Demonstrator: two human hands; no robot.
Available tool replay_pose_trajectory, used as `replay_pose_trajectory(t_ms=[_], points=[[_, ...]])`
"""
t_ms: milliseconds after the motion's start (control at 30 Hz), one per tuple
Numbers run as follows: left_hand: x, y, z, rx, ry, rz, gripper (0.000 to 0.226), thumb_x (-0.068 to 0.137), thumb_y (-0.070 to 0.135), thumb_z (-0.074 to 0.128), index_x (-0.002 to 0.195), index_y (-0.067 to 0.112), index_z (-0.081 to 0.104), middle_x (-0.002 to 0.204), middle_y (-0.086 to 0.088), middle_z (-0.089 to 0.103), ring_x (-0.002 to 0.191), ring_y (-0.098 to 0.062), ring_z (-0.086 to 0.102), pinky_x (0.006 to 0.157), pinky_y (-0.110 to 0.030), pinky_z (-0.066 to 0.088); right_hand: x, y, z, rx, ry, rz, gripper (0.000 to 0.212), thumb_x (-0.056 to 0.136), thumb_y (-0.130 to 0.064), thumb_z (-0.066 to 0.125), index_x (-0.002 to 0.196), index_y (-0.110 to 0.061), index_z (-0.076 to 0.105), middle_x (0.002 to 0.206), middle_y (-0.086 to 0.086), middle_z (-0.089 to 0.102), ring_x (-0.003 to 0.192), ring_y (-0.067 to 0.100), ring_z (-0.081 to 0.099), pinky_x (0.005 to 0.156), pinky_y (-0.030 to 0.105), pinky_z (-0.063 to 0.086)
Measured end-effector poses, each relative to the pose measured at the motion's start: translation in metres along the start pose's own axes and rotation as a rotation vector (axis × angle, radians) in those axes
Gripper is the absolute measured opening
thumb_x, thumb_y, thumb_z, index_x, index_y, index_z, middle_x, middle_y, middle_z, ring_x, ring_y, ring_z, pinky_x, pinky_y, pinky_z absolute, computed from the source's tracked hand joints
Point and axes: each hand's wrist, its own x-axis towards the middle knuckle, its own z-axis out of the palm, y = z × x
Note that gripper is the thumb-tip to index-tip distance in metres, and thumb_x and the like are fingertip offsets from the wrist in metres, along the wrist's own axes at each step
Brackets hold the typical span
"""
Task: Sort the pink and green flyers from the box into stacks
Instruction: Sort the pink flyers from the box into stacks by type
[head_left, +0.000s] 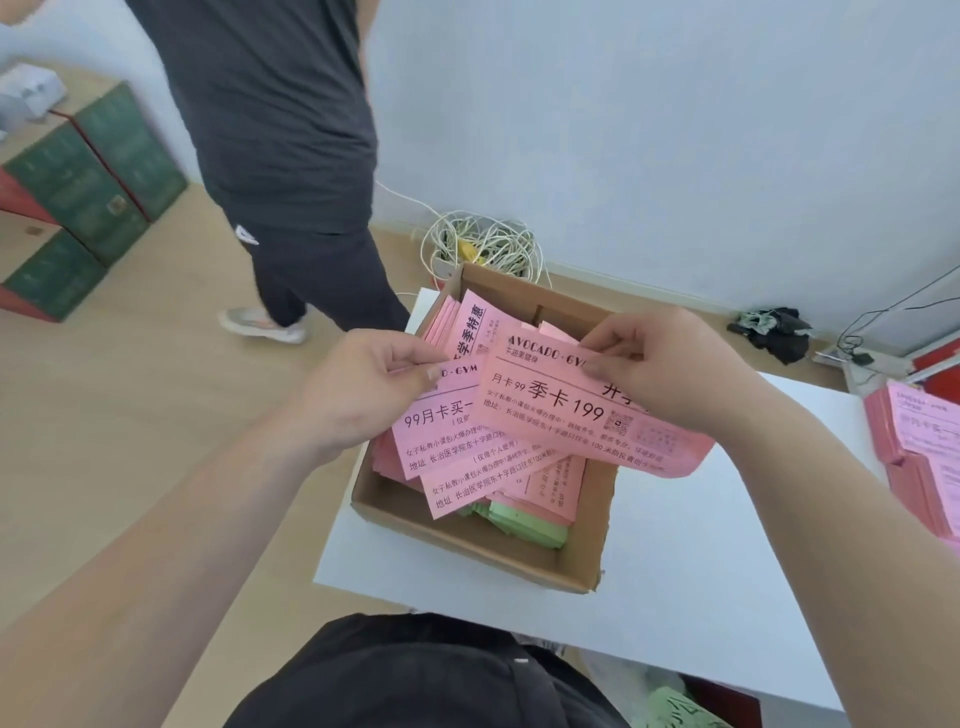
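- Pink flyer (561, 410), printed with gym offers, was held over the cardboard box (457, 545). The right hand (660, 369) pinched its top edge between thumb and curled fingers.
- A second pink flyer (441, 431) sat partly beneath the first, its upper corner pinched by the left hand (363, 395), thumb on top.
- Inside the box lay more loose pink sheets, some upright along the far left wall. Green flyers (524, 525) lay low at the near side, partly covered.
- The box rested on a white table (701, 571). A pink stack (919, 457) stood at the table's right edge, well apart from the box.
- Assessment: the step in hand was separating pink sheets drawn from the box. No green stack on the table could be confirmed.
- Next move, in my judgement, called for carrying the held sheets right to the pink stack and squaring them on top. Thin paper may slip or fan.
- A bystander (280, 130) stood beyond the table, beside a cable coil (488, 244).
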Motion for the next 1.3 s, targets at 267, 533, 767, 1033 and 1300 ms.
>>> replay_pose_trajectory(t_ms=[267,533,767,1033,1300], points=[[0.007,0.005,0.003,0.582,0.068,0.196,0.042,0.098,0.027,0.062,0.139,0.033,0.059,0.142,0.015,0.056,0.135,-0.010,0.047,0.109,-0.034,0.044,-0.006,0.006,-0.004,0.062,-0.017,-0.009,0.009,0.095,-0.027,0.070,0.090,-0.033,0.074,0.086,-0.008,0.075,0.084,0.017,0.072,0.081,0.043,0.060],[-0.016,0.054,0.081,0.118,-0.242,0.080,0.006,0.098,0.020,0.068,0.101,0.022,0.072,0.084,0.010,0.078,0.061,-0.004,0.070,0.058,-0.020,0.056,-0.041,0.040,-0.029,0.086,0.032,0.092,0.006,0.090,-0.038,0.075,0.087,-0.033,0.074,0.075,-0.009,0.071,0.069,0.013,0.065,0.064,0.033,0.054],[-0.012,0.063,0.177,0.134,-0.188,0.161,0.013,0.099,0.013,0.061,0.092,0.018,0.071,0.079,0.005,0.078,0.068,-0.009,0.072,0.065,-0.033,0.060,-0.118,0.176,-0.044,0.382,0.256,0.417,0.020,0.082,-0.037,0.083,0.083,-0.019,0.074,0.082,-0.001,0.075,0.076,0.019,0.068,0.070,0.040,0.055],[-0.015,0.078,0.307,0.024,-0.337,0.021,0.012,0.101,0.010,0.061,0.094,0.006,0.069,0.076,-0.008,0.077,0.058,-0.015,0.063,0.057,-0.035,0.053,-0.177,0.306,-0.044,1.108,0.488,0.610,0.026,0.093,-0.019,0.074,0.110,0.000,0.072,0.104,0.017,0.077,0.092,0.032,0.075,0.080,0.045,0.062],[-0.011,0.105,0.384,0.005,-0.410,0.007,0.010,0.101,0.017,0.063,0.097,0.010,0.070,0.088,-0.005,0.079,0.074,-0.018,0.071,0.067,-0.035,0.053,-0.188,0.368,-0.083,1.193,0.593,0.708,0.024,0.099,-0.028,0.068,0.111,-0.007,0.071,0.102,0.009,0.079,0.101,0.032,0.075,0.092,0.053,0.059]])
